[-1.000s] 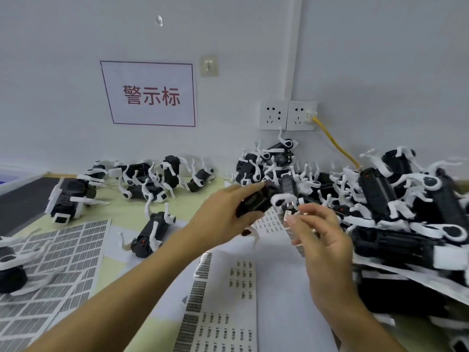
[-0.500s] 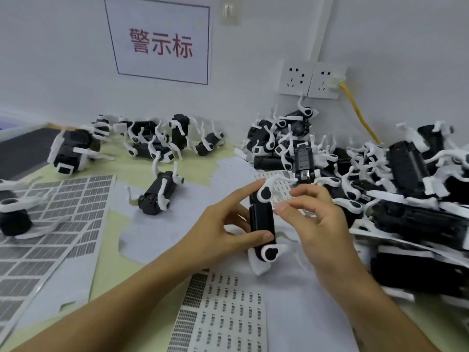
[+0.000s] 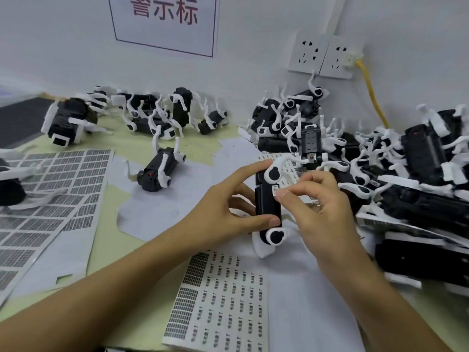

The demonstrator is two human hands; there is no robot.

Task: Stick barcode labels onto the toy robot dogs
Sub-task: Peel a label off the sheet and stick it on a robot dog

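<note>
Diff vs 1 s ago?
Left hand turned the toy dog from a raised, tilted grip to lengthwise upright and lower. Right hand brought the label onto its black body. Both grips held; the label sheets stayed put.

Left hand (image 3: 223, 212) grips toy dog (image 3: 267, 204); right hand (image 3: 322, 207) presses label (image 3: 275, 188).

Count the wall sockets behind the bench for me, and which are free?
2. The left socket sits on the wall above the dog pile, nothing plugged in. The right socket adjoins it and holds the plug of the yellow cable.
</note>
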